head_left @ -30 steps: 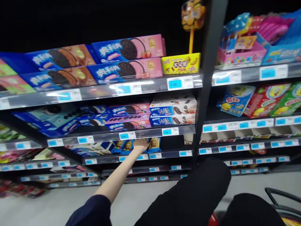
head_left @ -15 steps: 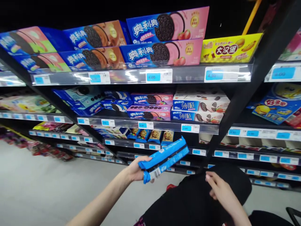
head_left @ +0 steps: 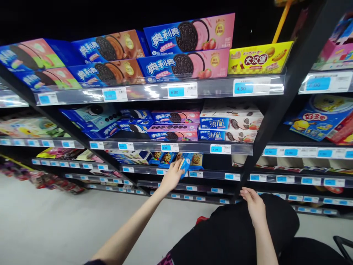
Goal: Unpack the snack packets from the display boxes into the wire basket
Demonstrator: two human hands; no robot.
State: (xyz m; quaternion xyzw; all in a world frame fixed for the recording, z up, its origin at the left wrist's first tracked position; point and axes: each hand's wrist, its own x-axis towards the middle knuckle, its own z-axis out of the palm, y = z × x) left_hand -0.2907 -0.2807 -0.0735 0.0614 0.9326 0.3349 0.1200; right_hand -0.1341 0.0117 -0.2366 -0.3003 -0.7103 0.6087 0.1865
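My left hand (head_left: 172, 174) is closed around a blue cookie packet (head_left: 185, 165) at the front edge of a lower shelf. The packet points into the shelf, end on, so most of its length is out of sight. Beside it stand several blue packs with cookie pictures (head_left: 196, 159), partly covered by my hand and the packet. My right hand (head_left: 254, 204) is held above my black-clothed knee (head_left: 278, 213), its fingers loosely extended with nothing in them.
Above, a shelf carries Oreo boxes (head_left: 190, 35) and a yellow box (head_left: 260, 59). White thin-cookie boxes (head_left: 230, 125) lie below on the middle shelf, whose price-tag rail (head_left: 193, 147) overhangs my left hand. A dark upright (head_left: 271, 114) divides the shelving at right.
My left hand has moved forward to the lower shelf with the packet, turning it from sideways to pointing inward. My right hand has shifted slightly, its fingers straighter.
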